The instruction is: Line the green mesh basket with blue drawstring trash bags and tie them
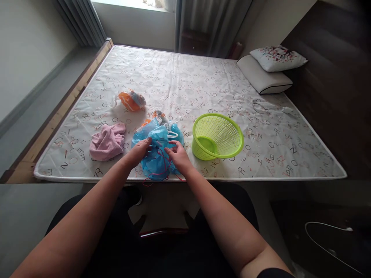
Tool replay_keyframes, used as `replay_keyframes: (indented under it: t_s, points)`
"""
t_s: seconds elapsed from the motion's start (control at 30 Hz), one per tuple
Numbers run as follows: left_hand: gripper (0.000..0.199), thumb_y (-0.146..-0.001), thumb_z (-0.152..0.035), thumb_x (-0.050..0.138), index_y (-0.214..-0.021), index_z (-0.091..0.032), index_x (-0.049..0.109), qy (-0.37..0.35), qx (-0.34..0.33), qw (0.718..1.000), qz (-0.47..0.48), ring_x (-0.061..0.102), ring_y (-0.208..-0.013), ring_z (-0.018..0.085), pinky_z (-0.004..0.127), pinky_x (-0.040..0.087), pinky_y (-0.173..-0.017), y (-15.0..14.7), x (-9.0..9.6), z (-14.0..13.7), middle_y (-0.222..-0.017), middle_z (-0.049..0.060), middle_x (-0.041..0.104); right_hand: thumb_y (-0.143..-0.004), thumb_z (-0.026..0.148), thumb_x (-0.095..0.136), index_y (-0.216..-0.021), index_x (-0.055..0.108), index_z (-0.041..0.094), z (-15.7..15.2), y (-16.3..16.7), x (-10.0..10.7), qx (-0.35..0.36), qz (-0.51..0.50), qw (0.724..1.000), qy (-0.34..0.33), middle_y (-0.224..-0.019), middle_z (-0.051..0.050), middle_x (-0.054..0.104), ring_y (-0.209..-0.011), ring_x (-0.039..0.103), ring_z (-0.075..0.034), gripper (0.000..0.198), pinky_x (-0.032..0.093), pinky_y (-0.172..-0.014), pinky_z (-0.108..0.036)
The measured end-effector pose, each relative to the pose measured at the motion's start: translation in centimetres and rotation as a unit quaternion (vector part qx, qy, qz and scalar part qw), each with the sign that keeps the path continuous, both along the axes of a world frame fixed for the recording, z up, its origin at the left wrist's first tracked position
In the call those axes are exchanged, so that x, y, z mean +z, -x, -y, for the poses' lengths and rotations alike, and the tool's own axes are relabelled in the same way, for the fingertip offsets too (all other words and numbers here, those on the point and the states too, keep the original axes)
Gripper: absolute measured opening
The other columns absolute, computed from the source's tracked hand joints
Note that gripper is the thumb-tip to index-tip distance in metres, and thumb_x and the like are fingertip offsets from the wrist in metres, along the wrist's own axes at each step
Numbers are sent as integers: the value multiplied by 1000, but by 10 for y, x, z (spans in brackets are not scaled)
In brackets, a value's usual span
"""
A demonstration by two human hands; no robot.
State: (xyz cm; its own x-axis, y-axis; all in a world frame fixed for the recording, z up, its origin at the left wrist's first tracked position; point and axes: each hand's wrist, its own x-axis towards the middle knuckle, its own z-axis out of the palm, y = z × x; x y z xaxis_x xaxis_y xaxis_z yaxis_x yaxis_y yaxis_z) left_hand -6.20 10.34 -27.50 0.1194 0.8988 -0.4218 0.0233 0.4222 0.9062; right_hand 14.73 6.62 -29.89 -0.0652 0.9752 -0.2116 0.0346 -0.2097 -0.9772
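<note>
A crumpled blue plastic bag (pixel 155 164) lies at the mattress's near edge, between my hands. My left hand (pixel 141 150) has its fingers closed on the bag's left side. From the right, my right hand (pixel 177 156) pinches the bag close to a thin red string (pixel 165 160) that trails over it. A white loop (pixel 173 134) sticks out just above my right fingertips. Behind the blue bag, other crumpled plastic in orange and grey (pixel 159 114) is partly hidden.
Right of the bag stands a lime-green plastic basket (pixel 218 155). To the left lie a folded pink cloth (pixel 106 143) and an orange-and-white plastic bag (pixel 131 101). Pillows (pixel 266 77) rest at the far right of the letter-patterned mattress (pixel 199 85). A white cable (pixel 324 247) hangs lower right.
</note>
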Motion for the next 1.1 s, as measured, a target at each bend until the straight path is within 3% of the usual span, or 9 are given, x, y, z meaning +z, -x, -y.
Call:
replay_keyframes:
  t_s: [0.17, 0.3, 0.43, 0.57, 0.63, 0.73, 0.93, 1.1]
  points:
    - [58, -79, -72, 84, -95, -17, 75, 23, -23, 999, 34, 57, -57, 16, 26, 51, -48, -6, 9, 3, -72, 4, 65, -86, 49, 75, -98, 67, 23, -1, -4, 4, 27, 37, 998, -30, -81, 3, 61, -76, 58, -17, 30, 47, -73, -31]
    - [59, -76, -67, 89, -104, -17, 75, 5, -15, 999, 48, 65, -62, 18, 27, 55, -49, -8, 14, 4, -80, 6, 71, -92, 43, 62, -96, 57, 25, -4, -5, -1, -39, 38, 998, -28, -90, 1, 62, -80, 60, -17, 19, 51, -76, -32]
    - [56, -78, -57, 90, -113, -16, 74, 3, -13, 998, 56, 66, -62, 17, 27, 58, -50, -6, 18, 3, -83, 6, 73, -95, 49, 59, -103, 55, 26, -4, -4, 0, -47, 12, 998, -42, -98, -1, 64, -84, 63, -17, 25, 55, -80, -32]
    - [51, -82, -52, 87, -117, -17, 76, 6, -31, 998, 54, 63, -59, 15, 27, 58, -50, -5, 16, 3, -82, 4, 70, -85, 58, 78, -126, 58, 25, 1, -1, 6, -14, 33, 997, -64, -120, -6, 68, -97, 68, -20, 56, 57, -90, -36]
    - [53, -80, -53, 88, -117, -17, 77, 11, -42, 997, 56, 61, -58, 14, 26, 56, -50, -4, 14, 4, -82, 3, 69, -83, 58, 81, -127, 62, 24, 2, -2, 6, 3, 46, 997, -54, -110, -5, 70, -92, 66, -20, 59, 56, -89, -37]
    - [57, -75, -54, 92, -115, -17, 77, 18, -48, 997, 59, 66, -65, 16, 25, 57, -57, -3, 13, 3, -88, 6, 74, -90, 51, 70, -109, 67, 22, 0, -4, 4, 1, 39, 999, -36, -91, -2, 69, -80, 62, -18, 34, 54, -79, -34]
    - [67, -65, -53, 98, -118, -19, 74, 24, -31, 999, 8, 67, -72, 17, 25, 55, -61, -1, 23, 0, -90, 3, 72, -89, 42, 61, -106, 59, 25, -14, -10, -10, -114, -57, 991, 36, -89, 1, 64, -72, 59, -16, 24, 48, -62, -27]
    - [74, -66, -51, 99, -129, -22, 76, -21, -110, 992, -51, 71, -91, 21, 29, 60, -74, 11, 29, -4, -114, 9, 74, -86, 40, 60, -106, 58, 24, -20, -15, -18, -157, -52, 986, 36, -80, 4, 59, -67, 52, -14, 25, 44, -60, -24]
